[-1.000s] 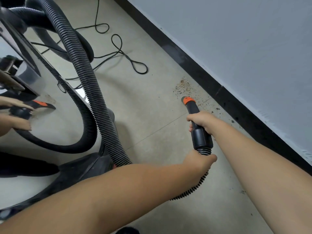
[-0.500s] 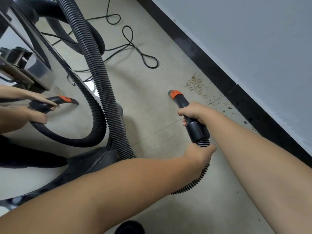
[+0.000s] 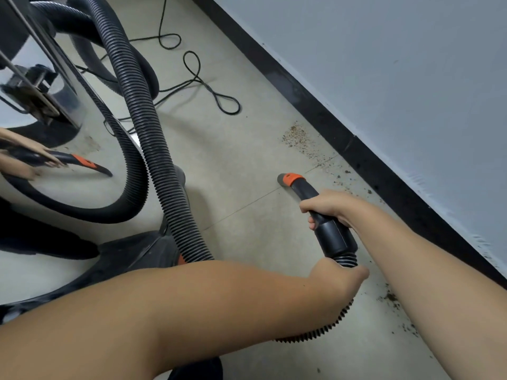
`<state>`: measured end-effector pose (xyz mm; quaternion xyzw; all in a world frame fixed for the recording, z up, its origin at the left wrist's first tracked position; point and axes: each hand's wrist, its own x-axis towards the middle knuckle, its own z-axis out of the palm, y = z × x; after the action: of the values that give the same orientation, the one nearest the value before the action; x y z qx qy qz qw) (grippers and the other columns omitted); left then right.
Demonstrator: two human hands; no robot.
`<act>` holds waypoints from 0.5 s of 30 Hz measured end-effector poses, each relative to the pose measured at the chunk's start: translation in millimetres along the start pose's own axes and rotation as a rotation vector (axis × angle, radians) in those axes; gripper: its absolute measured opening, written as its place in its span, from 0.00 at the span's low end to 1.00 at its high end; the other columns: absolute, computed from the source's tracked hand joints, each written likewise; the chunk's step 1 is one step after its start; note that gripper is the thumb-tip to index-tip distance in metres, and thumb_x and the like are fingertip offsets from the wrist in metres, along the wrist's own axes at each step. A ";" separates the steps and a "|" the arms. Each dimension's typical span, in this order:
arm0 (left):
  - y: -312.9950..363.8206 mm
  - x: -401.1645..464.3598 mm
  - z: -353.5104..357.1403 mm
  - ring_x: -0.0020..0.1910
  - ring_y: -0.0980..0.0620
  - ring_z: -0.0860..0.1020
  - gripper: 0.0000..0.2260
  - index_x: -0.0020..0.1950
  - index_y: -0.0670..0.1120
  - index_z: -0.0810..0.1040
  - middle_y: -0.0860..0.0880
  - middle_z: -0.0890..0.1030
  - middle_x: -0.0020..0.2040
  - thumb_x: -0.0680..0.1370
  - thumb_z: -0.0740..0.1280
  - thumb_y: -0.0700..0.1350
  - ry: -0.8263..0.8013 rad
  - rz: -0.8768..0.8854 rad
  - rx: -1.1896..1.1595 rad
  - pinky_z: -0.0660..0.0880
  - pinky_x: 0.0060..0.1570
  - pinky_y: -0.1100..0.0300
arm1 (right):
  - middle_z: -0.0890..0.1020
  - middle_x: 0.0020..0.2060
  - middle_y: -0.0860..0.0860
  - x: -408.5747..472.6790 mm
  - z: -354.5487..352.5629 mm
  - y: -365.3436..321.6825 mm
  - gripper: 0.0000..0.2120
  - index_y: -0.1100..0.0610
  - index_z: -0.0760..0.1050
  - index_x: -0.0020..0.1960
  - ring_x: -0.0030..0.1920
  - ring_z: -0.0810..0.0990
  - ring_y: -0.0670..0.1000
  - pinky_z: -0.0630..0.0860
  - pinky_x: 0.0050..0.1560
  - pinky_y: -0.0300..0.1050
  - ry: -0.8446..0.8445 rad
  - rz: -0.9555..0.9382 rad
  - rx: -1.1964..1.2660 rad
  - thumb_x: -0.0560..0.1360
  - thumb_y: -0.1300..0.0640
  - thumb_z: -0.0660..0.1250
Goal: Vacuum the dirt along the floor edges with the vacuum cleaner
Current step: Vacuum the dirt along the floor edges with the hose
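Note:
My right hand grips the black vacuum nozzle around its middle. The nozzle's orange-collared tip points away from me and sits just off the floor, left of the dirt. My left hand grips the ribbed black hose right behind the nozzle's rear end. A patch of brown dirt lies by the black baseboard, with scattered crumbs along the edge nearer me.
The shiny steel vacuum drum stands at left on a black base and mirrors my hands. The thick hose loops up from it. A black power cord lies coiled on the beige floor beyond.
The nozzle tip has drawn back from the dirt patch, toward me and to the left. Both hands keep their hold on nozzle and hose.

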<state>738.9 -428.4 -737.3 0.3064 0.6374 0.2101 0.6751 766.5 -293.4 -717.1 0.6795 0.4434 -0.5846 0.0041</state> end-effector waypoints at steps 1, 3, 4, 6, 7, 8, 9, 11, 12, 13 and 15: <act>0.0 1.0 1.2 0.28 0.54 0.73 0.07 0.36 0.46 0.72 0.49 0.75 0.32 0.73 0.67 0.46 -0.008 0.002 0.017 0.71 0.29 0.64 | 0.78 0.23 0.55 -0.5 -3.9 3.6 0.05 0.63 0.69 0.47 0.21 0.78 0.51 0.75 0.25 0.39 0.021 0.007 0.027 0.73 0.64 0.64; -0.4 4.5 1.8 0.28 0.54 0.73 0.08 0.36 0.46 0.72 0.49 0.75 0.32 0.73 0.67 0.45 -0.021 0.013 0.080 0.71 0.29 0.64 | 0.77 0.26 0.57 0.5 -12.7 11.4 0.05 0.63 0.69 0.48 0.21 0.77 0.51 0.75 0.23 0.38 0.081 0.024 0.102 0.73 0.65 0.64; 1.9 5.8 1.3 0.29 0.54 0.73 0.08 0.36 0.46 0.72 0.49 0.75 0.32 0.74 0.67 0.45 -0.036 0.027 0.103 0.71 0.30 0.64 | 0.77 0.27 0.57 1.5 -17.0 14.9 0.05 0.63 0.69 0.48 0.20 0.77 0.51 0.74 0.23 0.38 0.111 0.032 0.137 0.73 0.65 0.64; 6.7 11.8 -0.2 0.29 0.54 0.73 0.08 0.36 0.46 0.72 0.49 0.75 0.32 0.74 0.67 0.45 -0.055 0.038 0.131 0.72 0.30 0.64 | 0.76 0.28 0.58 4.6 -24.3 19.3 0.04 0.63 0.68 0.45 0.19 0.77 0.50 0.74 0.21 0.38 0.161 0.045 0.186 0.74 0.65 0.63; 8.3 14.4 -0.7 0.29 0.54 0.73 0.08 0.36 0.46 0.72 0.49 0.75 0.32 0.74 0.68 0.45 -0.055 0.040 0.137 0.71 0.30 0.64 | 0.76 0.28 0.58 7.1 -27.3 19.7 0.04 0.63 0.68 0.45 0.18 0.77 0.50 0.74 0.20 0.38 0.178 0.051 0.195 0.74 0.65 0.63; 10.3 17.4 -0.6 0.29 0.54 0.73 0.09 0.36 0.46 0.72 0.49 0.75 0.32 0.74 0.68 0.45 -0.054 0.038 0.142 0.71 0.30 0.64 | 0.76 0.29 0.58 9.9 -29.5 19.0 0.04 0.63 0.68 0.44 0.18 0.77 0.50 0.74 0.20 0.38 0.187 0.054 0.197 0.74 0.65 0.63; 13.0 20.2 -0.9 0.29 0.54 0.73 0.09 0.36 0.46 0.72 0.49 0.75 0.32 0.74 0.68 0.44 -0.053 0.036 0.138 0.71 0.30 0.64 | 0.77 0.29 0.58 12.9 -31.4 16.8 0.04 0.63 0.67 0.44 0.18 0.77 0.50 0.74 0.20 0.38 0.188 0.054 0.194 0.74 0.65 0.63; 18.2 28.3 -3.3 0.29 0.54 0.73 0.09 0.36 0.46 0.72 0.49 0.75 0.32 0.75 0.68 0.44 -0.044 0.036 0.115 0.71 0.30 0.64 | 0.77 0.29 0.58 20.3 -33.3 9.0 0.05 0.62 0.67 0.44 0.19 0.77 0.50 0.75 0.21 0.39 0.183 0.046 0.188 0.74 0.64 0.63; 20.9 32.6 -5.6 0.29 0.53 0.73 0.09 0.37 0.46 0.72 0.49 0.75 0.33 0.75 0.68 0.44 -0.035 0.036 0.106 0.72 0.30 0.64 | 0.77 0.29 0.57 24.6 -33.4 4.0 0.05 0.62 0.67 0.44 0.19 0.77 0.50 0.75 0.22 0.39 0.182 0.040 0.181 0.74 0.64 0.63; 23.2 37.5 -8.2 0.29 0.53 0.74 0.09 0.37 0.46 0.72 0.49 0.75 0.33 0.75 0.68 0.44 -0.024 0.036 0.097 0.72 0.30 0.63 | 0.77 0.28 0.57 29.1 -33.3 -1.5 0.04 0.62 0.68 0.44 0.19 0.77 0.50 0.75 0.23 0.39 0.182 0.031 0.171 0.74 0.64 0.64; 27.9 46.5 -15.2 0.29 0.53 0.74 0.09 0.37 0.47 0.72 0.49 0.75 0.34 0.76 0.68 0.44 0.001 0.041 0.057 0.72 0.31 0.63 | 0.77 0.29 0.57 38.6 -31.6 -13.8 0.04 0.62 0.68 0.44 0.19 0.77 0.50 0.74 0.22 0.38 0.173 0.012 0.149 0.74 0.64 0.64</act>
<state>731.4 -374.7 -752.2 0.3386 0.6370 0.2058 0.6613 780.1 -245.4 -730.8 0.7285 0.3934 -0.5549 -0.0814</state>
